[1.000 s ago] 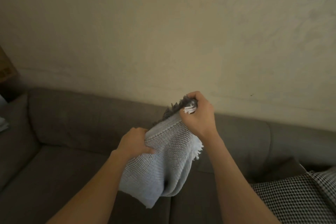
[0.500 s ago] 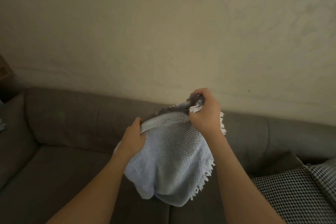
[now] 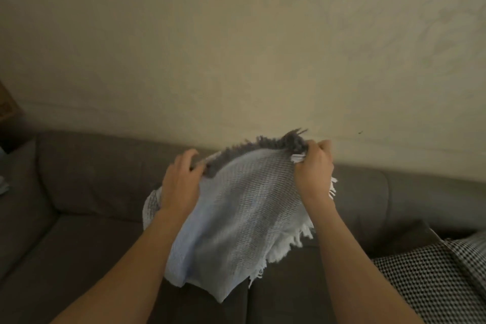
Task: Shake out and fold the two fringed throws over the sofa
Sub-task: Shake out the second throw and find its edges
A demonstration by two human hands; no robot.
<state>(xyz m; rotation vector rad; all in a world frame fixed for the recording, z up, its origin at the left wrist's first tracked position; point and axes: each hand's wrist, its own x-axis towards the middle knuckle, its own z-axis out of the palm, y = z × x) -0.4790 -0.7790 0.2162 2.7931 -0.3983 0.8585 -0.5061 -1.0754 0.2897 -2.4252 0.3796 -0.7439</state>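
Observation:
A pale blue-grey woven throw point(image 3: 236, 218) with white fringe along its right edge hangs in the air above the brown sofa point(image 3: 86, 171). Dark grey fringe runs along its top edge. My left hand point(image 3: 181, 181) grips the top edge at the left, fingers curled over the cloth. The top right corner is pinched in my right hand point(image 3: 313, 166), with a tuft of white fringe sticking out of the fist. The cloth is spread between both hands and sags below them. A second throw cannot be made out.
A black-and-white houndstooth cushion point(image 3: 431, 284) lies on the sofa seat at the lower right. A beige wall point(image 3: 236, 47) rises behind the sofa back. A dark object point(image 3: 8, 110) stands at the far left edge.
My hands have moved apart, the left going left and the right going right. The bunched throw has spread wider between them, and its dark fringe now shows along the top.

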